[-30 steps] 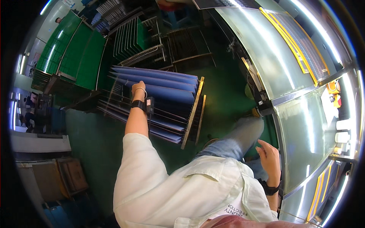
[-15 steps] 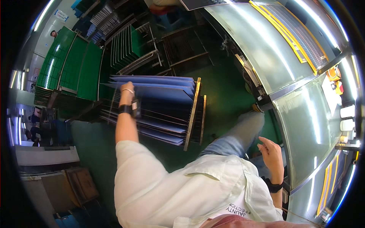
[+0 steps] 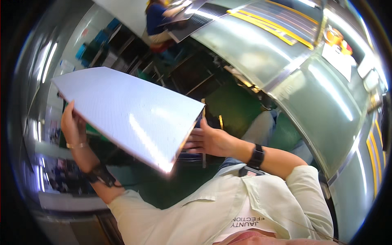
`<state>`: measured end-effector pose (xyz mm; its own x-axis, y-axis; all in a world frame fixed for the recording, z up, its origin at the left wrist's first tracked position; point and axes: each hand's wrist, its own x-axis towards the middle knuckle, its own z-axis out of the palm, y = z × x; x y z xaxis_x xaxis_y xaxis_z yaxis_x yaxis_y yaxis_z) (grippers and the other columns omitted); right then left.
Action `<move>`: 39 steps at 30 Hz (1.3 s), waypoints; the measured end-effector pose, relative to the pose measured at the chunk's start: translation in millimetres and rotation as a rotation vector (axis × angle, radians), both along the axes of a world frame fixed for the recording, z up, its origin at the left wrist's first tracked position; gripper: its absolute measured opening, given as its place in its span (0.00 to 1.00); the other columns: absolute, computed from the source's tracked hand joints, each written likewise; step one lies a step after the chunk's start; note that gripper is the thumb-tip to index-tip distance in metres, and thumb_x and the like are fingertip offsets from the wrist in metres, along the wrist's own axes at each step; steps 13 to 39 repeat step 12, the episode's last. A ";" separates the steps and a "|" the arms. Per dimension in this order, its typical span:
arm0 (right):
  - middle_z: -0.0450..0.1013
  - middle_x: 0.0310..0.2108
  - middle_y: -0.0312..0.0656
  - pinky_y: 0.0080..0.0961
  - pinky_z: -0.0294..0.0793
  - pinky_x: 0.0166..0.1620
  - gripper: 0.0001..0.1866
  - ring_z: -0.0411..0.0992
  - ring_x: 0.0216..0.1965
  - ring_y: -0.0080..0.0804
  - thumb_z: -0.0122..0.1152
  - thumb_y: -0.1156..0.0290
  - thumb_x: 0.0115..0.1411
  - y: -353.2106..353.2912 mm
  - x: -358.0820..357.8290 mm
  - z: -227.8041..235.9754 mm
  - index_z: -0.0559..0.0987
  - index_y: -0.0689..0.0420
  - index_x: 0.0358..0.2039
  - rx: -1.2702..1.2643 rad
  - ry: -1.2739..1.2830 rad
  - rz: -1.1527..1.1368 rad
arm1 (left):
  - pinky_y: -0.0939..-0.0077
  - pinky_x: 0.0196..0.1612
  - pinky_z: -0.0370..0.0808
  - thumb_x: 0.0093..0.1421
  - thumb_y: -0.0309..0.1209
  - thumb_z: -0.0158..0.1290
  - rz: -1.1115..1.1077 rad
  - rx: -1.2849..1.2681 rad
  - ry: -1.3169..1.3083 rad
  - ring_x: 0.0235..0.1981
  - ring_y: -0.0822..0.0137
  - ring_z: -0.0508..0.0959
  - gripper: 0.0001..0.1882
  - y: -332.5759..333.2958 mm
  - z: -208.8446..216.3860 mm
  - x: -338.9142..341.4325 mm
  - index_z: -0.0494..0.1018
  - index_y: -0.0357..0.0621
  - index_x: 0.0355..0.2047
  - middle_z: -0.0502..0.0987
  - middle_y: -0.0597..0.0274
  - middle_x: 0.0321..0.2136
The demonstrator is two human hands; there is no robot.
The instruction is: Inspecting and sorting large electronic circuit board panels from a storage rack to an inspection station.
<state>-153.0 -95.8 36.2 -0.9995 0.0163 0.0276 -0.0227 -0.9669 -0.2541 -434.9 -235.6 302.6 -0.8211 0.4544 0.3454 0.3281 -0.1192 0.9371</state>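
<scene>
A flat, light blue-white rectangular panel (image 3: 130,114) is held up in front of me, tilted, with bright light reflecting off its face. My left hand (image 3: 74,122) grips its left edge, the thumb by the rim and the fingers partly hidden behind it. At the opposite edge is my right hand (image 3: 212,139), its fingers stretched out and the thumb raised. Its fingertips reach the panel's rim; whether they press on it I cannot tell. The rack that held similar sheets is mostly hidden behind the panel.
Glass-topped workbenches (image 3: 330,102) run along the right side, one bearing yellow-framed screens (image 3: 265,24). An orange object (image 3: 334,36) and white containers stand at their far edge. A person in dark blue (image 3: 155,20) sits at the far end, by a dark panel (image 3: 192,24).
My left hand has drawn a panel up from the rack and swung it leftward. My right hand has come from beside the bench to the panel's right edge. The view has turned.
</scene>
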 end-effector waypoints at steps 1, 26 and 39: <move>0.67 0.46 0.40 0.29 0.63 0.52 0.29 0.64 0.49 0.29 0.43 0.47 0.61 0.6 1.0 5.2 0.64 0.59 0.53 0.020 0.038 -0.106 | 0.80 0.34 0.71 0.58 0.34 0.49 0.004 -0.013 0.037 0.33 0.73 0.73 0.11 -2.6 -2.7 11.9 0.71 0.39 0.35 0.73 0.63 0.31; 0.64 0.53 0.38 0.30 0.60 0.57 0.28 0.62 0.54 0.28 0.51 0.71 0.61 56.7 141.1 -8.7 0.55 0.54 0.60 0.737 -0.108 -0.931 | 0.83 0.20 0.56 0.59 0.35 0.51 -0.682 0.048 -0.184 0.16 0.78 0.57 0.09 95.1 -183.2 47.3 0.67 0.42 0.30 0.59 0.73 0.15; 0.64 0.53 0.38 0.30 0.60 0.57 0.28 0.62 0.54 0.28 0.51 0.71 0.61 56.7 141.1 -8.7 0.55 0.54 0.60 0.737 -0.108 -0.931 | 0.83 0.20 0.56 0.59 0.35 0.51 -0.682 0.048 -0.184 0.16 0.78 0.57 0.09 95.1 -183.2 47.3 0.67 0.42 0.30 0.59 0.73 0.15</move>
